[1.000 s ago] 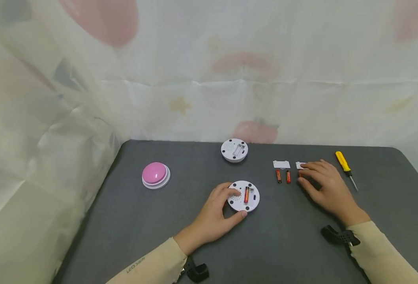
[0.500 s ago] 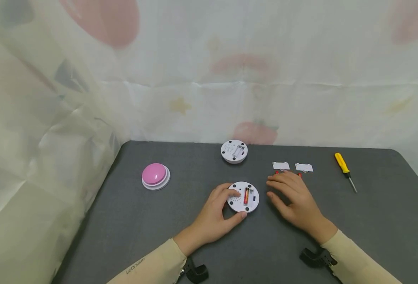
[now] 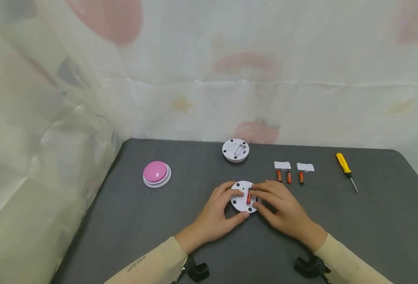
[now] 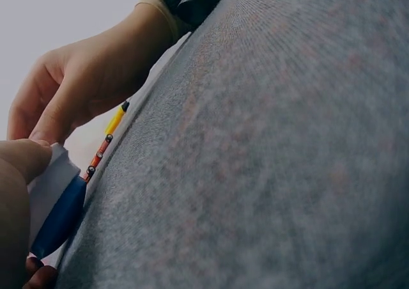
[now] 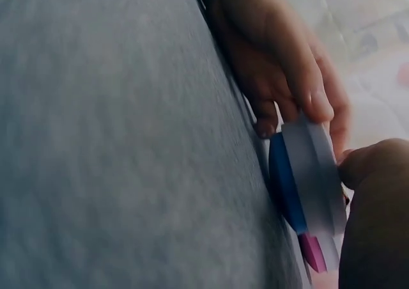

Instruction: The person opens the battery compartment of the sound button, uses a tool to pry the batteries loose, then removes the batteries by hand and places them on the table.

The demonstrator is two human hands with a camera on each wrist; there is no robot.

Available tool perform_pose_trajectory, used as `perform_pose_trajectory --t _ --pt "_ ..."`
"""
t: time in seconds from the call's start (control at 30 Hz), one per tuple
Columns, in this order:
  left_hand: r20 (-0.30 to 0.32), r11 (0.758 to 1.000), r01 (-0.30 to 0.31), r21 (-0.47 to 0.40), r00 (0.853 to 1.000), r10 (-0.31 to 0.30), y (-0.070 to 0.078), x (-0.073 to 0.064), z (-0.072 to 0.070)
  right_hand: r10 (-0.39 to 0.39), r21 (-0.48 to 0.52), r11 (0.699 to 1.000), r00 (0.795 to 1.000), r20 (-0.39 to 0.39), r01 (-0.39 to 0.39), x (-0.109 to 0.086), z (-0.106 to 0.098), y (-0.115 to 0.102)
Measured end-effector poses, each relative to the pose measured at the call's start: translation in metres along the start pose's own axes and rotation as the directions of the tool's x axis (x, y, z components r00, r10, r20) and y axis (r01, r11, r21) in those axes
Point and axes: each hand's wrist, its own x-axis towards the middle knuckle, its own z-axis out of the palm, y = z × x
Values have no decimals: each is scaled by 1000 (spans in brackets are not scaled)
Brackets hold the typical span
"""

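My left hand (image 3: 210,215) grips the rim of a round white push button (image 3: 240,206), its thumb at the front edge and its fingers over the left side. The push button lies upside down; its blue dome (image 5: 285,185) shows underneath in the right wrist view. One red battery (image 3: 249,196) sits in its uncovered compartment. Beside that battery are the fingertips of my right hand (image 3: 283,209), bent over the right part of the white underside. Whether they pinch anything is hard to see. Several loose-part rows lie behind, with three red batteries (image 3: 289,177) below two white battery covers (image 3: 305,167).
A second upturned push button (image 3: 235,152) with a bare compartment stands at the back edge of the grey table (image 3: 194,157). To the left stands a pink-domed push button (image 3: 155,173). A yellow-handled screwdriver (image 3: 343,162) lies at the right.
My right hand has left the batteries and covers at the right and moved left and nearer, onto the white push button. My left hand keeps its grip.
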Motion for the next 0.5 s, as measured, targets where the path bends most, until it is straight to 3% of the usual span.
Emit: perform_pose_trajectory --t 0.17,0.5 --pt "13 999 -39 23 999 39 0 1 -1 49 -13 999 999 14 -49 3 3 -6" --pt "35 999 -23 26 999 22 2 0 -2 164 -57 985 987 -6 -164 1 7 -12"
